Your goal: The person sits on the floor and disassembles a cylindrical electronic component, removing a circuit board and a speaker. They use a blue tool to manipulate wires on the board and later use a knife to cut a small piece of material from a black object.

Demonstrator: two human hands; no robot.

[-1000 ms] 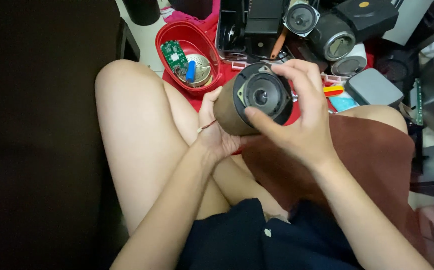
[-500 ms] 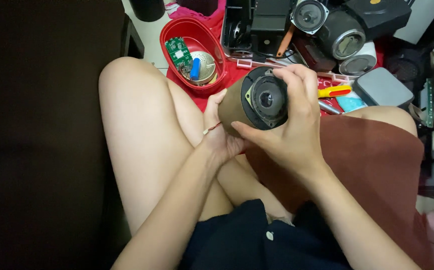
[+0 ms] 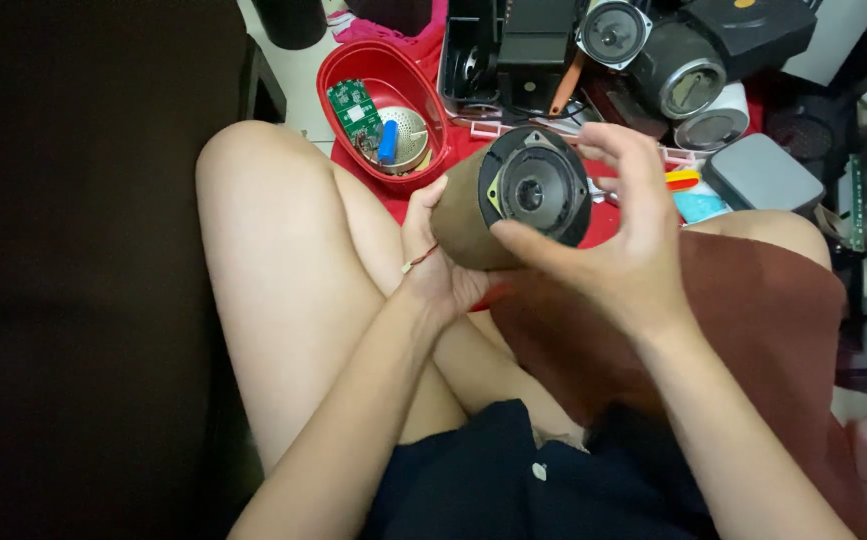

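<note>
A brown cylindrical speaker lies sideways above my lap, its black round driver end turned toward the camera. My left hand cups the cylinder from below and behind. My right hand grips the black driver end, thumb under the rim and fingers curled over its top right. I sit cross-legged, with bare knees on either side.
A red bowl on the floor holds a green circuit board, a blue part and a metal mesh disc. Behind it lie other speaker drivers, a grey box and dark housings. A brown cloth covers my right leg.
The speaker has tilted so its driver end faces the camera more squarely. My right-hand fingers have shifted from across the driver's face to its right rim.
</note>
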